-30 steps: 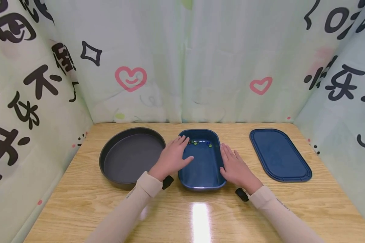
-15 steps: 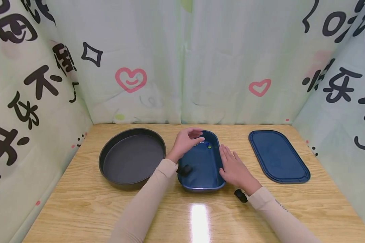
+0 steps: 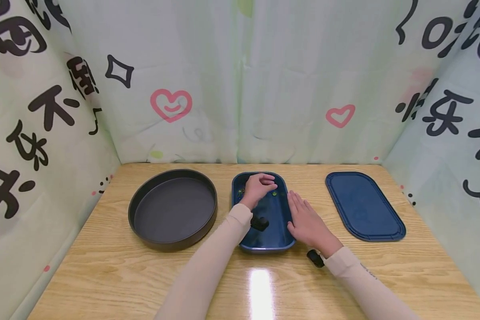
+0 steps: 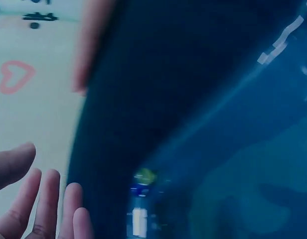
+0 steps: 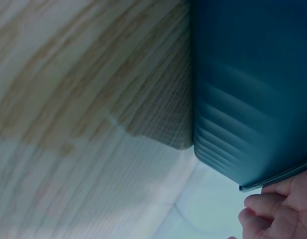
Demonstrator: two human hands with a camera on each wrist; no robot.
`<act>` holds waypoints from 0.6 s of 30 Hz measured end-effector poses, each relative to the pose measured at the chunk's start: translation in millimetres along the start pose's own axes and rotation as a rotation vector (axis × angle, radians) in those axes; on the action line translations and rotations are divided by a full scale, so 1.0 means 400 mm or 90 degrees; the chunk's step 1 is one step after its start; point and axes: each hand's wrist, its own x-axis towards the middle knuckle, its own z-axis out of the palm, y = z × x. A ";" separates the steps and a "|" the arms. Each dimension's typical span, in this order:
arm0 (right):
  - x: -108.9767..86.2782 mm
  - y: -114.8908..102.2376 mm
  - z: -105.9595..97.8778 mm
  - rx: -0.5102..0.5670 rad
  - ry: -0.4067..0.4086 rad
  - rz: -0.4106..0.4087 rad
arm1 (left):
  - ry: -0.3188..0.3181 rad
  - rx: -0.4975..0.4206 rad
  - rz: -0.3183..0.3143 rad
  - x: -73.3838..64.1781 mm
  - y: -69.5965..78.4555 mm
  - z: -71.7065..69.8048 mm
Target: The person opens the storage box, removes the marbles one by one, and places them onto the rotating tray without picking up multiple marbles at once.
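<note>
In the head view, the left hand [image 3: 258, 191] hangs over a glossy blue round-cornered container [image 3: 264, 243], loosely bent and grasping nothing, covering part of its inside. The right hand [image 3: 309, 224] lies relaxed, fingers extended, against its outer side. A matte round pan [image 3: 172, 209] and rimmed blue lid [image 3: 366, 206] flank it on the wood-grained surface [image 3: 116, 275]. 乐 stands legible on the curtain [image 3: 288, 80]. The left wrist view blurs green and blue marbles [image 4: 143, 181] inside the container. In the right wrist view, the right hand, partly cut off, touches the container near its rim.
</note>
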 end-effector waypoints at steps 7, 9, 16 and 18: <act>0.000 -0.002 -0.001 0.010 0.013 -0.004 | 0.050 0.025 -0.020 0.019 -0.046 0.031; -0.001 -0.003 -0.002 0.014 0.015 -0.003 | 0.059 0.032 -0.024 0.021 -0.055 0.035; -0.003 -0.007 -0.007 0.015 0.016 -0.004 | 0.066 0.168 0.009 0.029 -0.067 0.048; -0.003 -0.006 -0.005 0.012 0.015 -0.005 | 0.066 0.207 0.009 0.030 -0.066 0.051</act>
